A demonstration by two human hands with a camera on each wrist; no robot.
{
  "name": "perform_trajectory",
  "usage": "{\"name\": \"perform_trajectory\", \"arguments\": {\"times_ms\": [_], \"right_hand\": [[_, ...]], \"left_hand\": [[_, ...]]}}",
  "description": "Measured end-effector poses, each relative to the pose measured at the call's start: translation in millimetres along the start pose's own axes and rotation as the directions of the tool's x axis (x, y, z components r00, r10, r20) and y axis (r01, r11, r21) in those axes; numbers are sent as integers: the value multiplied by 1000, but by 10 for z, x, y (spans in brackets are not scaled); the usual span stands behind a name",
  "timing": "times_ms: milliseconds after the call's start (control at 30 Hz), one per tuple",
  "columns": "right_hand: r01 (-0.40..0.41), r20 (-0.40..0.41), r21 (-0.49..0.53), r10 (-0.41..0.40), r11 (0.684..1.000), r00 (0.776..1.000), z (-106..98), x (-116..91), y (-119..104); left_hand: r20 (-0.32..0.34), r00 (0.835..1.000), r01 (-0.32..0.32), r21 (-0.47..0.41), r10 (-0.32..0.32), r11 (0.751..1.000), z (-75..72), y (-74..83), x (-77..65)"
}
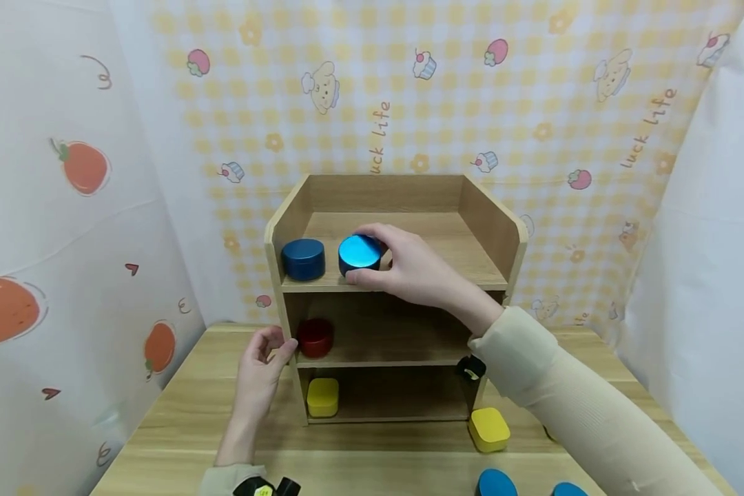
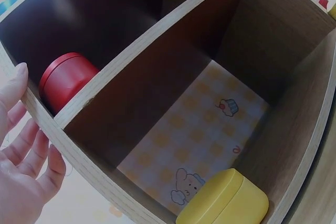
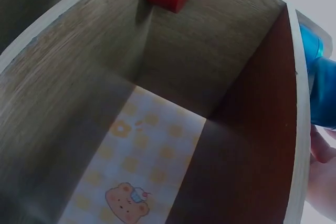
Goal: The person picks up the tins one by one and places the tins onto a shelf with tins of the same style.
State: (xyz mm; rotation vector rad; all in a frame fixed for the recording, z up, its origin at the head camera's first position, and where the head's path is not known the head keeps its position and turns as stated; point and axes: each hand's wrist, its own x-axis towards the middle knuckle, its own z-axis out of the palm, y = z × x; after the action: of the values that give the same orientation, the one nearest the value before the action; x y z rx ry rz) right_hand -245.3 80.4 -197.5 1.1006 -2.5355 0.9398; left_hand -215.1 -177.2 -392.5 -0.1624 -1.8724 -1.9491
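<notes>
A round blue tin (image 1: 359, 253) is pinched between the thumb and fingers of my right hand (image 1: 409, 267), at the front of the top shelf. To its left on that shelf stands another blue tin (image 1: 304, 260). My left hand (image 1: 263, 368) is beside the left side panel of the wooden shelf unit (image 1: 397, 287), its thumb at the panel's front edge and its fingers loosely bent, as the left wrist view shows. On the middle shelf, at the left, is a round red tin (image 2: 68, 80). A squarish yellow tin (image 2: 226, 203) sits on the bottom shelf at the left.
Right of the unit's foot, a yellow tin (image 1: 489, 430) lies on the wooden table (image 1: 359, 468). Blue tins (image 1: 496, 483) show at the bottom edge of the head view. My right sleeve partly hides another yellow thing. A patterned curtain (image 1: 409, 89) hangs behind the unit.
</notes>
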Motion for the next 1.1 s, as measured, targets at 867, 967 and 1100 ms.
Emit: {"name": "perform_trajectory", "arguments": {"times_ms": [867,967,1100], "right_hand": [[-144,86,-89,151,986,985,-50,164,69],[-132,83,-98,141,986,987,-29,176,77],[-119,70,-107,127,987,989,3,178,90]], "left_hand": [[16,1000,4,4,-4,1000,0,-6,37],[14,1000,1,5,-1,1000,-12,-22,37],[12,1000,1,4,-1,1000,-23,-31,35]]}}
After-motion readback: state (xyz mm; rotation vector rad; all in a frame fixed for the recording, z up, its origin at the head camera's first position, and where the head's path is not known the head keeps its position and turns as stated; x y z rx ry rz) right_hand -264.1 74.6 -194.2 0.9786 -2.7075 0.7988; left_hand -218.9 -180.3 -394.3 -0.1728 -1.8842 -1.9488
